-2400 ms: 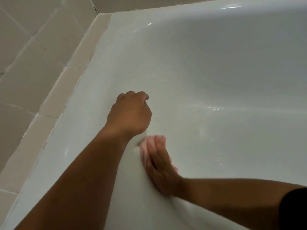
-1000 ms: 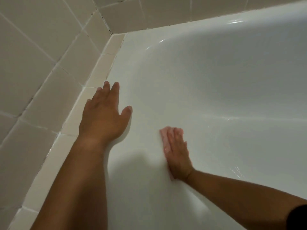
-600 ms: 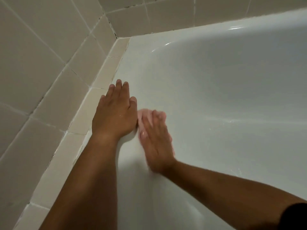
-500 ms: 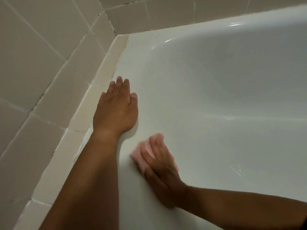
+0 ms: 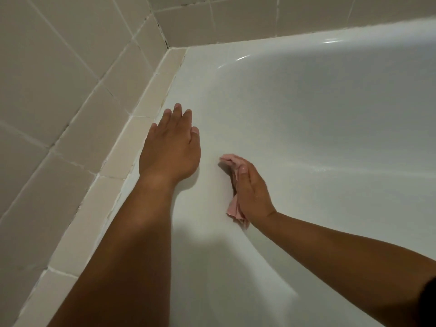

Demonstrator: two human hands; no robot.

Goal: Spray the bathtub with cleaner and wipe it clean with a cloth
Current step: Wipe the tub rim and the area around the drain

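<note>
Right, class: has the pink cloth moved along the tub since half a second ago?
Yes. The cloth under the right hand has slid away from the tiled ledge and the left hand, farther into the bathtub.
</note>
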